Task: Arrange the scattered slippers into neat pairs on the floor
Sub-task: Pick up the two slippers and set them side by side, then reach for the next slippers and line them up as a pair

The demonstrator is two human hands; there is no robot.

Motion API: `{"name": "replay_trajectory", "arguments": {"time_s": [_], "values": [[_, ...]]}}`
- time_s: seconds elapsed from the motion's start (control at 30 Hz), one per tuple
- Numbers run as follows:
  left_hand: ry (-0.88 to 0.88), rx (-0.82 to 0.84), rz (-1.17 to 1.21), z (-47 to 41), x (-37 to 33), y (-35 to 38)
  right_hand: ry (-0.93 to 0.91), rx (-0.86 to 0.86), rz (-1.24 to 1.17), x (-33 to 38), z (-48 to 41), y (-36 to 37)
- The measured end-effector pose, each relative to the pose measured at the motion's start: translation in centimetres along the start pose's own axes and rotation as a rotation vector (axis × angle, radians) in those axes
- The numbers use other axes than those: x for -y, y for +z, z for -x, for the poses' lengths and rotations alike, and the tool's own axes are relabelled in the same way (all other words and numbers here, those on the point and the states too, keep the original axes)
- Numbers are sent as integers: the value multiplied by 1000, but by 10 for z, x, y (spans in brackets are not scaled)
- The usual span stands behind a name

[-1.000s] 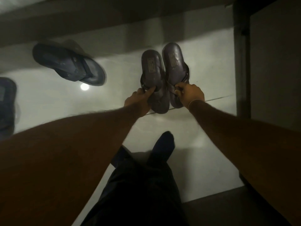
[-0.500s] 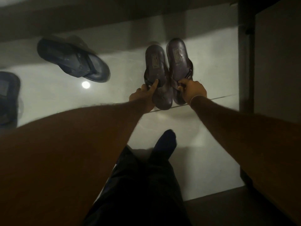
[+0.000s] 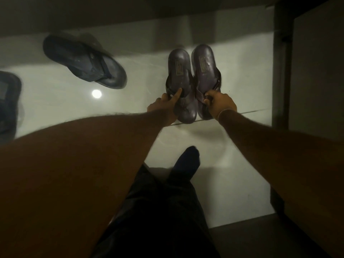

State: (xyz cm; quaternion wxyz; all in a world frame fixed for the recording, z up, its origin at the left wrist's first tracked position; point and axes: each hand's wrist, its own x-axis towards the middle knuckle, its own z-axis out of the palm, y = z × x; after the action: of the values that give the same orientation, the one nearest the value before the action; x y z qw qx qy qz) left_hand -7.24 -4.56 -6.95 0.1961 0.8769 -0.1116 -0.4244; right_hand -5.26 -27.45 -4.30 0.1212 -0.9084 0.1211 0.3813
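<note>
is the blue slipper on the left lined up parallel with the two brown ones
No, the blue slipper lies at a slant, apart from the two brown slippers set side by side.

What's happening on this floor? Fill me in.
A person is pairing up slippers. The left hand holds the strap of one dark purple slipper and the right hand holds the strap of its mate; the two lie side by side on the pale floor. A blue-grey slipper lies askew to the left, and another is cut off by the left edge, neither yet paired.
</note>
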Motion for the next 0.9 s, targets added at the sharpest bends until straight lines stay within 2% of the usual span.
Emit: {"name": "replay_trajectory", "arguments": {"time_s": [0.13,0.23,0.37,0.53,0.67,0.8,0.9], "values": [[0,45,158,13,7,-7,29,-39,40,7,12,-9],[-62,7,195,51,16,-22,61,-113,73,17,40,-27],[-195,-95,58,143,40,-52,-51,-107,54,53,100,-52],[-396,-188,51,259,80,-111,-163,-42,119,128,143,-91],[-546,-318,112,314,118,-153,-279,-31,113,183,166,-120],[-660,-276,240,332,168,-144,-343,6,199,214,166,-112],[-682,-224,261,338,218,-125,-383,44,288,233,159,-82]]}}
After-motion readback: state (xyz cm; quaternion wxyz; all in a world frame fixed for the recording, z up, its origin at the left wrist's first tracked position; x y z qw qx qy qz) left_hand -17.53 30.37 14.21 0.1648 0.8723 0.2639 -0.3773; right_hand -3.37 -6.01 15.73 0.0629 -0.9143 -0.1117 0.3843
